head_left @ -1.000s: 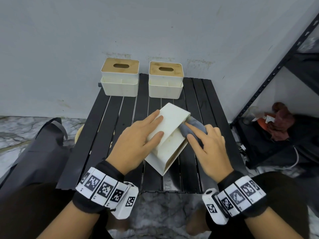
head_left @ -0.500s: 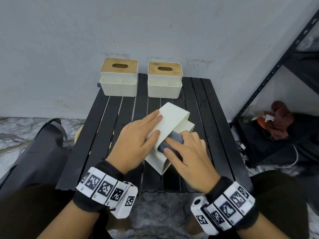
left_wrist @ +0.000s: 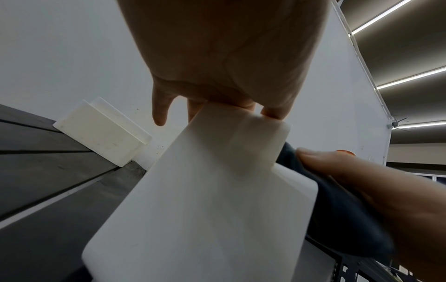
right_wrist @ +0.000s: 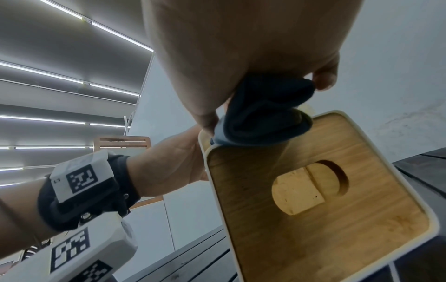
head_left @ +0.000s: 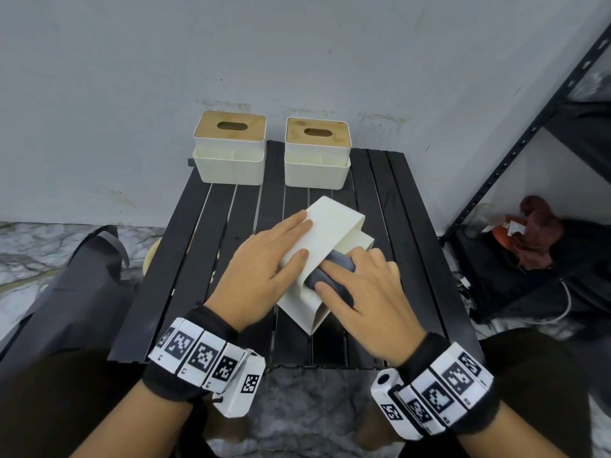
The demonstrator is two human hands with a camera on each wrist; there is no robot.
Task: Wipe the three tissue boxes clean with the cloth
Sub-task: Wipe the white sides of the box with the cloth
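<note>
A white tissue box (head_left: 330, 226) with a wooden lid (right_wrist: 313, 200) lies tipped on its side in the middle of the black slatted table (head_left: 198, 259). My left hand (head_left: 261, 266) rests flat on its upward face with straight fingers and steadies it. My right hand (head_left: 363, 292) holds a bunched dark grey cloth (head_left: 342, 262) and presses it against the box's right side near the close end. In the right wrist view the cloth (right_wrist: 263, 114) sits at the lid's rim. Two more tissue boxes (head_left: 229, 150) (head_left: 317, 153) stand upright at the table's far edge.
A grey wall runs right behind the table. A black metal rack (head_left: 515, 153) stands to the right, with a reddish bundle (head_left: 539, 233) on the floor beside it. A dark bag (head_left: 76, 279) lies to the left on the marble floor.
My right hand has slid the cloth along the box's right side from the far end toward me. The left hand has stayed on the box.
</note>
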